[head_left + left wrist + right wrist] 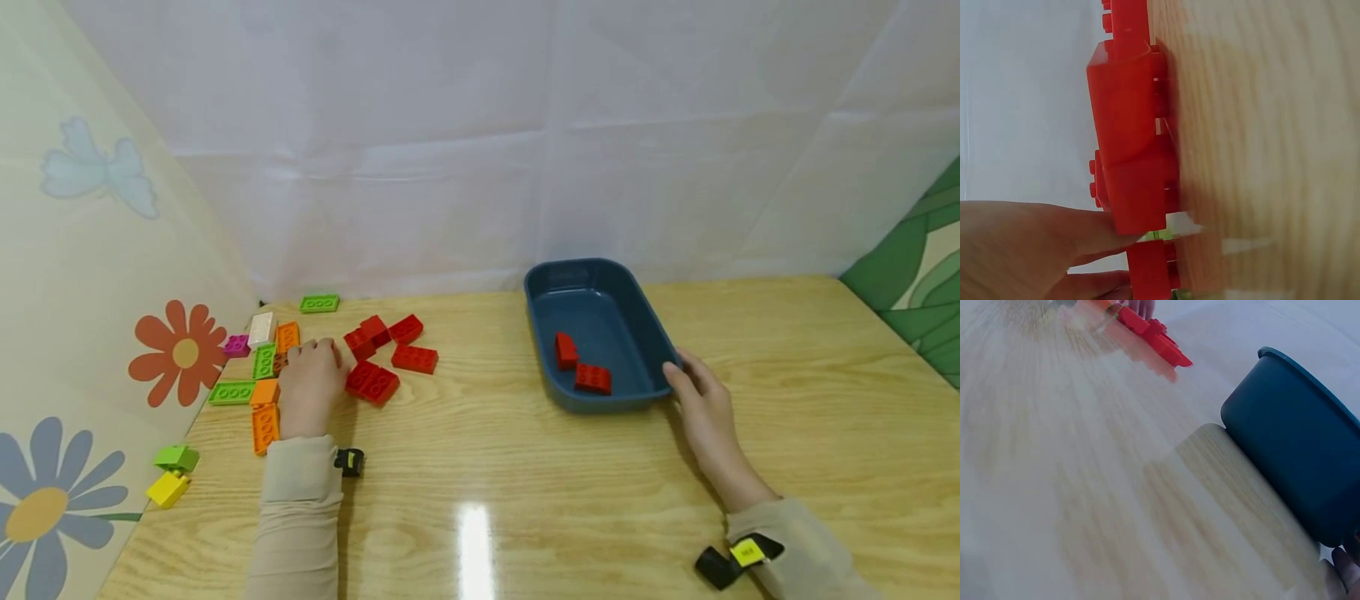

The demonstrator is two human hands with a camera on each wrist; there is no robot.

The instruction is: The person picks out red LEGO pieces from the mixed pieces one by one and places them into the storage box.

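Note:
My left hand (311, 383) reaches down at the left, between a group of red bricks (372, 383) and the mixed-colour ones. In the left wrist view its fingers (1082, 287) lie against a red brick (1149, 269); whether they grip it I cannot tell. A larger red brick (1129, 137) partly covers the thumb there. On the right, my right hand (705, 417) holds the near right corner of a dark blue tub (581, 404), thumb at the rim. Inside the tub lie two red bricks, one tilted (566, 352) and one flat (593, 379).
Orange bricks (265, 429), green plates (232, 392), a white brick (262, 330) and a magenta brick (237, 346) crowd the left edge. A yellow brick (168, 489) sits nearer. A white sheet (450, 167) closes off the back of the wooden table (480, 467).

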